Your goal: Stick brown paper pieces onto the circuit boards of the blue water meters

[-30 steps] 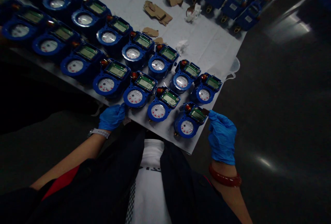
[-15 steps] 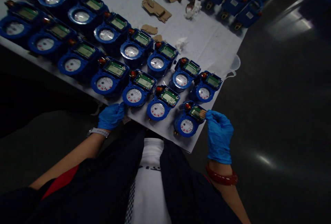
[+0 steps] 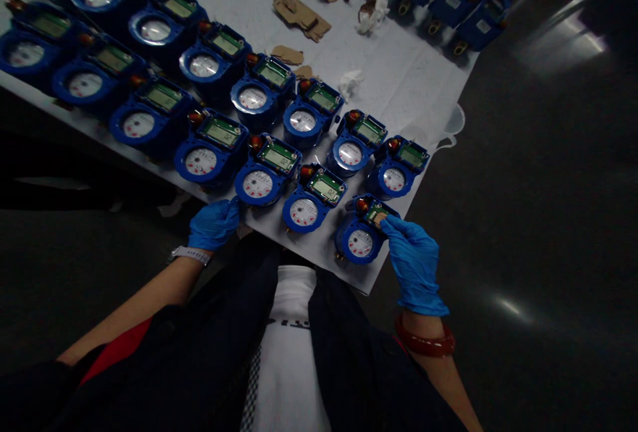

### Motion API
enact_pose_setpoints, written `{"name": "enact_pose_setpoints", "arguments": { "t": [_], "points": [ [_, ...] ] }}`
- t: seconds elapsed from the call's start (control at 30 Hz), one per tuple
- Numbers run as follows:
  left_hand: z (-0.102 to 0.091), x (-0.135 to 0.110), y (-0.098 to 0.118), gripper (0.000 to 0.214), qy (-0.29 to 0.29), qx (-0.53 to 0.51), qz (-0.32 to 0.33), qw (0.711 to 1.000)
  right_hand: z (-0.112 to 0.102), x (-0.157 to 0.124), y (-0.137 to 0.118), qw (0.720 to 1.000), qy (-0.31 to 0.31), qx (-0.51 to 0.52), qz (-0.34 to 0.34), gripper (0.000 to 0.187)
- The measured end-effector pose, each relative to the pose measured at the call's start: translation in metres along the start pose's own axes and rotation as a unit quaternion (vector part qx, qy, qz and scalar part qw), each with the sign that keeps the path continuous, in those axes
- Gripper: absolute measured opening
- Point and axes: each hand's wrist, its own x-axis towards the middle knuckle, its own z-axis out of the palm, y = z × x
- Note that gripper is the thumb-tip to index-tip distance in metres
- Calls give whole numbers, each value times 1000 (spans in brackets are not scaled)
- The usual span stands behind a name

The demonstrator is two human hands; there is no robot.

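My right hand [image 3: 413, 262], in a blue glove, pinches a small piece of brown cardboard [image 3: 379, 218] over the circuit board of the nearest right water meter [image 3: 359, 243]. This meter has a blue body and a round white dial, and the cardboard and my fingers partly cover its display. My left hand [image 3: 214, 224], also blue-gloved, is closed at the table's front edge, close to another water meter [image 3: 258, 185]. What its fingers hold, if anything, is hidden. Between the hands stands a third water meter [image 3: 304, 211] with its display lit.
Several more blue meters [image 3: 204, 65] stand in two rows along the white table [image 3: 419, 80]. Torn cardboard [image 3: 302, 16] and crumpled tissue [image 3: 373, 16] lie behind them. Further meters [image 3: 453, 0] stand at the back right. A clear plastic jug [image 3: 454, 123] shows beyond the right edge.
My right hand has moved left with the cardboard, further over the meter's display. My left hand has stayed in place.
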Motion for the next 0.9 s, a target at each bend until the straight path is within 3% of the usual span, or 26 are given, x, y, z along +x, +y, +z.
{"name": "enact_pose_setpoints", "arguments": {
  "t": [0.9],
  "points": [
    [-8, 1, 4, 54, -36, 5, -13, 999, 2, 3, -2, 999, -21, 33, 25, 52]
  ]
}}
